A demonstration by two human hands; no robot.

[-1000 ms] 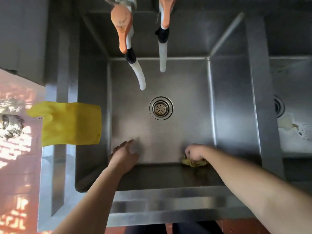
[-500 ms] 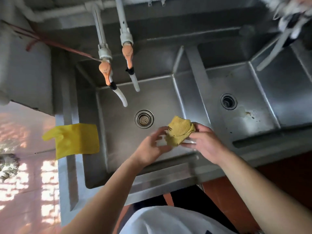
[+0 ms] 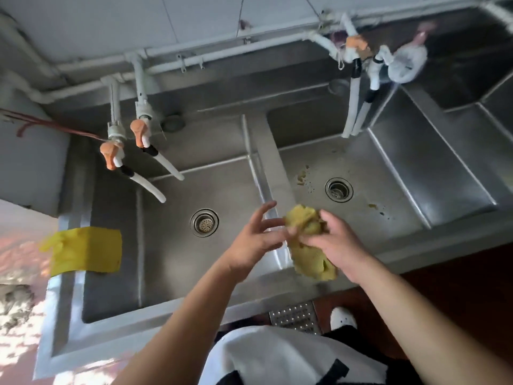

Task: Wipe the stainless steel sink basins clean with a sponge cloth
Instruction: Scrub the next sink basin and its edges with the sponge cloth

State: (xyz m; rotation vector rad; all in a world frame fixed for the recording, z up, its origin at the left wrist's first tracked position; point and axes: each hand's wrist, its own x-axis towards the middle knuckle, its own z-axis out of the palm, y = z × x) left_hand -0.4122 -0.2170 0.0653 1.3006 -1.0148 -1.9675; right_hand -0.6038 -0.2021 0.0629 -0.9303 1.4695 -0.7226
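- Only the head view here, looking down at a long steel sink unit (image 3: 266, 151) with several basins in a row.
- My right hand (image 3: 337, 243) has its fingers curled round the sponge cloth (image 3: 304, 218), a crumpled yellow lump held up in the air over the divider between the left basin (image 3: 172, 245) and the middle basin (image 3: 361, 168).
- The cloth's lower part hangs below that hand, in front of the sink's front rim.
- My left hand (image 3: 254, 240) is just beside the cloth with fingers spread and mostly straight. The fingertips look like they touch its edge, but it's blurry, so I can't tell for sure.
- Left basin has a round drain strainer (image 3: 204, 222), and two orange-handled taps (image 3: 126, 145) with white hoses hang over it.
- Middle basin has its own drain (image 3: 338, 189) with yellowish crumbs and specks scattered on the floor around it.
- A yellow rubber glove (image 3: 86, 250) is draped over the sink's left rim, well apart from both hands.
- More taps (image 3: 358, 51) hang at the far right.
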